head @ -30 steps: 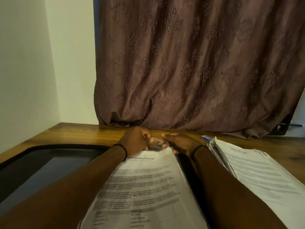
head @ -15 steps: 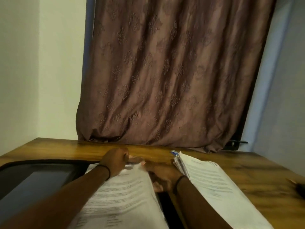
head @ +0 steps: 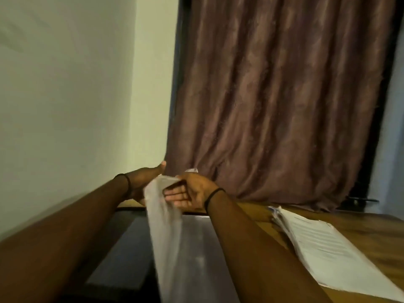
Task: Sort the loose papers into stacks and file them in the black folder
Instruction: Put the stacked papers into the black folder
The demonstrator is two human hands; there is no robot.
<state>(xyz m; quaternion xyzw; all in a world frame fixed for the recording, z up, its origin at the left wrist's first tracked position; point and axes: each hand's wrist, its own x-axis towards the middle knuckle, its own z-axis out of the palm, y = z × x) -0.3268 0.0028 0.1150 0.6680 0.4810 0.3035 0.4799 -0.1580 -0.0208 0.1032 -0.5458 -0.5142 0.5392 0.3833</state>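
Above the open black folder (head: 122, 248), sheaf of papers (head: 164, 226) hangs edge-on; right hand (head: 190, 191) pinches its top, left hand (head: 142, 184) grip hidden. Paper stack (head: 328, 243) sits apart on the worktop (head: 371, 232), right.

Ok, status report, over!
Right hand pinches paper sheaf at top; left hand against it, grip hidden. Sheaf held above open black folder. Second stack lies aside, right.

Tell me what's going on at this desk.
A person is sorting paperwork. A blurred sheaf of papers is up between both hands, edge-on, above the black folder lying on the wooden table. The right hand pinches the sheaf near its top. The left hand is against its far side with the fingers hidden, so its grip is unclear. A second stack of printed papers lies on the table to the right of the folder.
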